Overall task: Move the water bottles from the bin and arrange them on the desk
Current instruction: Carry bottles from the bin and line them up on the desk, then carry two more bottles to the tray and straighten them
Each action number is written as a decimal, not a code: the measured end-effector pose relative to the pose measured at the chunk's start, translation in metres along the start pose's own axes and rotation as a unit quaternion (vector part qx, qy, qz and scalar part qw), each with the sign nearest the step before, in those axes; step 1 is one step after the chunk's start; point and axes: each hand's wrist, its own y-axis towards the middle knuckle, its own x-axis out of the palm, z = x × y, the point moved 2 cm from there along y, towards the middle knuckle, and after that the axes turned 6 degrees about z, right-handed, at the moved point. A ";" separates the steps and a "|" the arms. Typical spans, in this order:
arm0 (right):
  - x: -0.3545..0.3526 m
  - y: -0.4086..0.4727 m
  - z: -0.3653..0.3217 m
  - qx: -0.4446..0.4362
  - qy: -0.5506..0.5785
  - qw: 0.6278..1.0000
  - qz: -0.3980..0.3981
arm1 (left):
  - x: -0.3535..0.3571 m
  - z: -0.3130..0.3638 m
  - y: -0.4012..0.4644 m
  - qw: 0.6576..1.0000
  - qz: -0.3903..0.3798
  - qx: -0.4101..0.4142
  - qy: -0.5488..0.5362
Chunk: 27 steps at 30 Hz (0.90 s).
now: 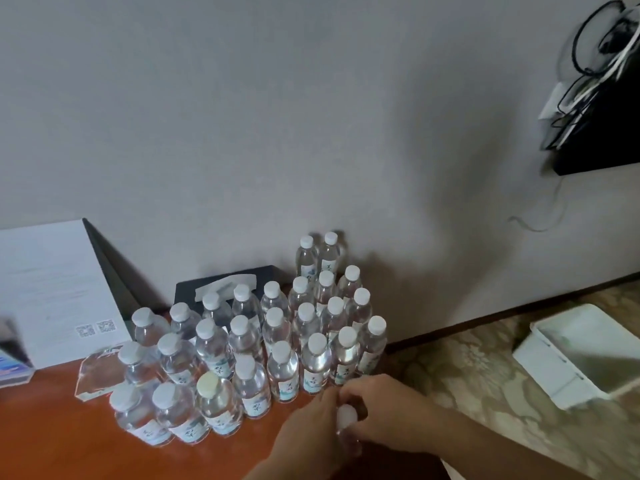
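A grey wall [277, 116] is filling the upper frame, and patterned carpet [485, 375] is lying at lower right, where the white bin [575, 355] is sitting. Your reddish surface [52, 438] is carrying the standing bottles [242, 341] at lower centre. Both grips, your left hand [311, 427] and right hand [384, 407], are closing around one white-capped bottle [347, 417] just beside that cluster.

Clear bottles, white caps, reddish-brown bench

The water bottles [249, 344] are clear with white caps and pale labels; the bench [52, 441] is reddish-brown, the bin [540, 368] white, the floor [467, 386] beige floral-patterned.
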 end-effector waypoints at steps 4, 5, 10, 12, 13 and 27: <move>-0.079 0.036 0.000 -0.012 0.038 0.997 0.063 | 0.004 -0.011 0.004 0.999 0.019 -0.033 -0.007; -0.102 0.056 0.002 -0.008 0.079 0.986 0.149 | 0.004 -0.015 0.003 0.999 0.016 -0.043 -0.009; -0.175 0.193 0.034 0.023 0.049 0.954 0.296 | -0.006 -0.004 0.002 0.999 0.016 -0.048 0.016; -0.176 0.234 0.039 0.035 0.016 0.968 0.247 | -0.007 0.005 0.000 0.998 0.021 -0.064 0.017; -0.173 0.249 0.040 0.034 -0.010 0.975 0.219 | -0.006 0.008 -0.002 0.997 0.036 -0.066 0.011; -0.164 0.263 0.062 -0.008 -0.046 0.947 0.319 | -0.060 0.033 -0.024 0.977 0.096 -0.185 -0.054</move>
